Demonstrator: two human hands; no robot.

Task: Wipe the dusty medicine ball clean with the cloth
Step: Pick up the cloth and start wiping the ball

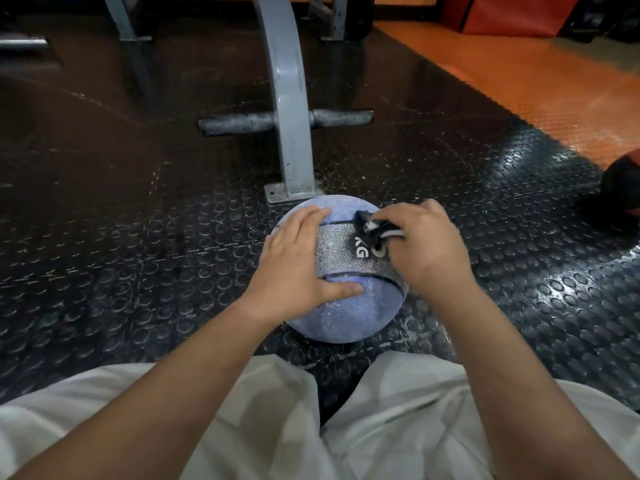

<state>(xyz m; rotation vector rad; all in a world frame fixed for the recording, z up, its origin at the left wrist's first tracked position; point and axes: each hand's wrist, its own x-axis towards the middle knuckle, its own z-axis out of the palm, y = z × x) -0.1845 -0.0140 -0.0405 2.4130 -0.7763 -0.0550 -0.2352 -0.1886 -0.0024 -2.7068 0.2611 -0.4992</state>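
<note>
Medicine ball (346, 306) is sitting on the black studded rubber floor (138, 254), just in front of the person's knees and touching or nearly touching the base plate (277, 196) of a grey metal frame (291, 116); which of the two, I cannot tell. Ball surface is showing pale blue and speckled with dust. A dark textured band (336, 251) is running across its top, with the white letters "KG" partly showing.

Left hand (294, 258) is lying flat on the ball's left side. Its fingers are stretched out and relaxed, reaching over the band's left end, and the thumb is spreading onto the lower blue panel. It is grasping nothing, only pressing on the ball.

Right hand (426, 247) is resting on the ball's upper right. Its fingers are curling around a bunched black-and-white cloth (372, 228), and the cloth is pressing against the band just above the lettering. Most of the cloth is hidden under the fingers.

Both forearms are reaching forward from the bottom of the view, over light-coloured trousers (398, 427).

Surroundings: a dusty grey crossbar (242, 123) is passing through the frame's upright, well beyond the ball. Orange flooring (519, 81) is bordering the black mat at the far right. A dark round object (620, 188) is lying at the right edge, too cropped to identify.
</note>
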